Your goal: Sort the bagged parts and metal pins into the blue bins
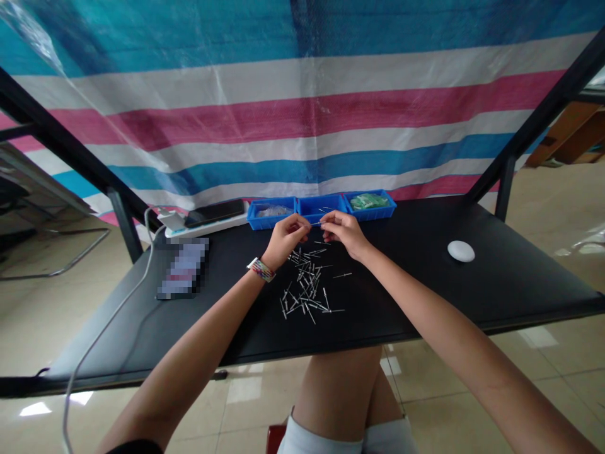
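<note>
My left hand (285, 238) and my right hand (344, 231) meet above the far middle of the black table (425, 296). Both pinch a thin metal pin (316, 223) held between their fingertips. A colourful band circles my left wrist. Below the hands lies a scattered pile of several small metal pins (306, 287). Just behind the hands stand three blue bins in a row: the left bin (271, 212), the middle bin (322, 207) with a few pins, and the right bin (370, 204) with green parts.
A white round object (460, 251) lies at the right. A dark phone (215, 212) rests on a white power strip (176, 222), with a white cable (111, 315) trailing off the left edge. A blurred flat item (183, 268) lies left. A striped tarp hangs behind.
</note>
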The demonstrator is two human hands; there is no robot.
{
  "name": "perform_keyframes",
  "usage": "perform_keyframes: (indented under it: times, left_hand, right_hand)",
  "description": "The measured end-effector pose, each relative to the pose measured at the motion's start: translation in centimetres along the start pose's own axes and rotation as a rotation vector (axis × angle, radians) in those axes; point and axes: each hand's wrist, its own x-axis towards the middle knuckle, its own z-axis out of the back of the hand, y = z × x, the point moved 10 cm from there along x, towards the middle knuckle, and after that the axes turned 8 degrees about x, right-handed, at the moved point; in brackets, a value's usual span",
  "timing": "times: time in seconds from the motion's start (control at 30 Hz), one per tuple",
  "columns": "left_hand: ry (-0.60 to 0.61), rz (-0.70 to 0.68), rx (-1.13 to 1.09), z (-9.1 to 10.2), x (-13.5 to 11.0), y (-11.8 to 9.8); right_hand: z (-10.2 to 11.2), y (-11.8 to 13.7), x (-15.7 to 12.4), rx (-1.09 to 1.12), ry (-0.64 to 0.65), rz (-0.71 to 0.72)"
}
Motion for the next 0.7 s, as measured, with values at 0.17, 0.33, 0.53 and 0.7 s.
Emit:
perform_keyframes:
  times: [0.17,0.33,0.53,0.7]
  left_hand:
    - [-0.014,-0.006,0.001,0.2,-0.1,-0.1]
    - [-0.015,-0.002,0.014,0.0,-0.2,-0.1]
    - [-0.022,0.060,-0.037,-0.1,-0.2,0.6]
    - [-0.011,0.061,-0.058,-0.3,-0.1,0.9]
  right_hand:
    - [0.4,0.2,-0.1,0.058,-0.007,-0.024]
    - [0.1,0.3,-0.1,0.064,0.017,-0.024]
    - [-0.1,0.5,-0.1,-0.014,0.021,0.056]
    - [-0.2,0.5,-0.2,-0.055,0.019,0.067]
